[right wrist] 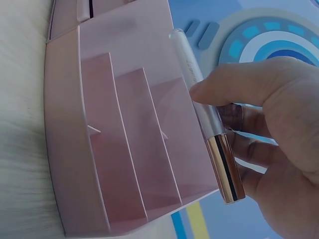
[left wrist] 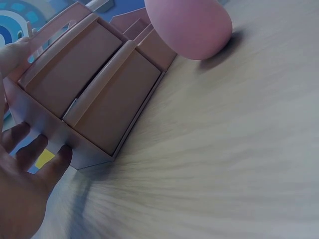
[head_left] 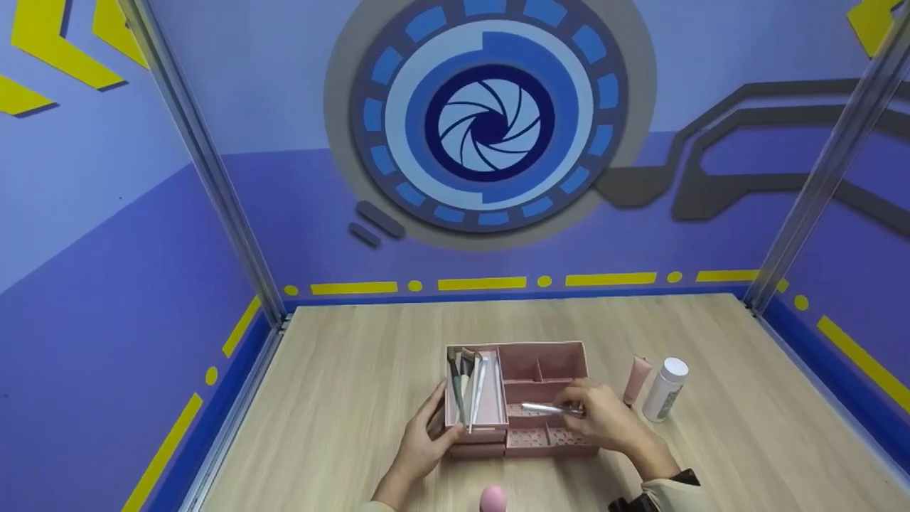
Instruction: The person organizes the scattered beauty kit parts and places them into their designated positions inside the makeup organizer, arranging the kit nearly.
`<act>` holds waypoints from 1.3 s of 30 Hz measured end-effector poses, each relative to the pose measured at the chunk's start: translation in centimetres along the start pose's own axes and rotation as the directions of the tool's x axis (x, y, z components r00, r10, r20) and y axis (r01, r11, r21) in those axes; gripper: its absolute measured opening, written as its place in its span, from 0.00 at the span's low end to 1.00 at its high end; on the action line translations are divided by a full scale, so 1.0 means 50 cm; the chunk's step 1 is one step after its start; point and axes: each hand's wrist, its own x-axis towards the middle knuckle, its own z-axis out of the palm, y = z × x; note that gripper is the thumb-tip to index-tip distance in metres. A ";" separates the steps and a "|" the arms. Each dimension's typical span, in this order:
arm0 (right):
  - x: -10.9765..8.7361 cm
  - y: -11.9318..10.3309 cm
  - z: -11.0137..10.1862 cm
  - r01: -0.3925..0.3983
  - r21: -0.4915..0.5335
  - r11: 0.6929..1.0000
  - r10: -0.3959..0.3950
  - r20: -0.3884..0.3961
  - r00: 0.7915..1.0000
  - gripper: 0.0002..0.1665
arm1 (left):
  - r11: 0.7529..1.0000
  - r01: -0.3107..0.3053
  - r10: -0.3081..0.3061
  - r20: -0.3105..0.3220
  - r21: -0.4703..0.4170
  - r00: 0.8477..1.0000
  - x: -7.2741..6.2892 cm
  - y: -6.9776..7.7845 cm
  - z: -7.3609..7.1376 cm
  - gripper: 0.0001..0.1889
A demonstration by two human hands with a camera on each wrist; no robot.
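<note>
A pink cosmetics organizer point(head_left: 478, 451) stands on the table, with two drawers stacked at its left and stepped compartments at its right. My left hand point(head_left: 421, 439) grips its left side, thumb over the front corner and fingers along the side wall; the left wrist view shows the fingertips point(left wrist: 62, 153) touching that wall. Between thumb and fingers, my right hand point(head_left: 603, 418) pinches a lip gloss tube point(right wrist: 210, 122), clear-silver with a shiny rose-gold cap. This tube is held over the compartments, lying roughly level in the head view. Several makeup brushes point(head_left: 456, 387) lie in the top tray.
Right of the organizer stand a small pink squeeze tube point(head_left: 638, 378) and a white bottle point(head_left: 662, 395) with a white cap. An egg-shaped pink makeup sponge point(head_left: 493, 499) sits in front, near the bottom of the head view. Patterned panels surround the wooden table point(head_left: 355, 377).
</note>
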 end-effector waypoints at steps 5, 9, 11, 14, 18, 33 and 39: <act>-0.002 0.001 0.009 0.006 -0.009 1.000 -0.006 -0.010 1.000 0.12 | 1.000 -0.003 0.003 0.006 0.019 1.000 -0.006 0.000 -0.006 0.44; 0.001 0.004 0.004 -0.004 -0.022 1.000 0.003 -0.033 0.999 0.12 | 0.999 -0.025 0.025 0.004 0.026 1.000 -0.002 0.005 -0.003 0.43; 0.000 0.006 0.000 -0.011 -0.020 1.000 0.011 -0.036 0.999 0.12 | 1.000 -0.023 0.023 -0.005 0.021 1.000 -0.003 0.004 0.002 0.43; -0.003 0.005 -0.001 -0.025 -0.017 1.000 0.025 -0.003 1.000 0.12 | 1.000 -0.015 0.015 -0.020 0.008 1.000 -0.011 0.002 0.007 0.43; -0.007 0.006 -0.001 -0.046 -0.023 0.999 0.047 0.017 0.999 0.11 | 1.000 -0.011 0.011 -0.009 -0.002 1.000 -0.016 0.000 0.009 0.43; 0.003 0.011 0.005 -0.071 -0.032 0.997 0.071 0.013 0.997 0.12 | 0.999 -0.045 0.045 -0.009 0.000 0.999 -0.004 0.040 0.001 0.42; 0.003 0.011 0.009 -0.102 -0.040 0.994 0.103 0.008 0.995 0.13 | 0.998 -0.038 0.038 -0.009 -0.045 0.999 -0.009 0.063 -0.001 0.42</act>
